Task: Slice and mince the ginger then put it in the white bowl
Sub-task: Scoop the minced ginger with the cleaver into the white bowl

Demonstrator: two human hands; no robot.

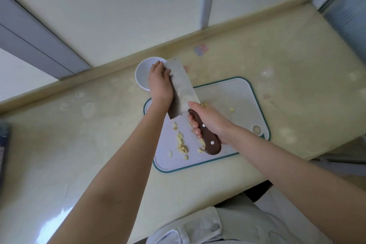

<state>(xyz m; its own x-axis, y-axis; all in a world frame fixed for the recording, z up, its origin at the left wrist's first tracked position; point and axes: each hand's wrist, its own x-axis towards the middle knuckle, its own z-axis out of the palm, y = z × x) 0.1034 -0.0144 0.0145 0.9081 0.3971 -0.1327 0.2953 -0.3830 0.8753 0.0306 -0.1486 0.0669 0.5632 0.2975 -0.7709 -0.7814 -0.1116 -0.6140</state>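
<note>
A pale garment (227, 224) is showing at the lower edge, and both bare forearms are reaching over the counter (99, 125). The right hand (210, 123) is gripping the brown handle of the cleaver (182, 85), while the left hand (159, 83), fingers together and fairly straight, is pressing against the blade's flat side beside the white bowl (141, 77). Diced ginger (181, 142) is lying scattered on the cutting board (233, 93).

Pale yellow countertop (99, 125) with a teal-rimmed cutting board (227, 93) and, just beyond it, a white bowl (141, 77)
</note>
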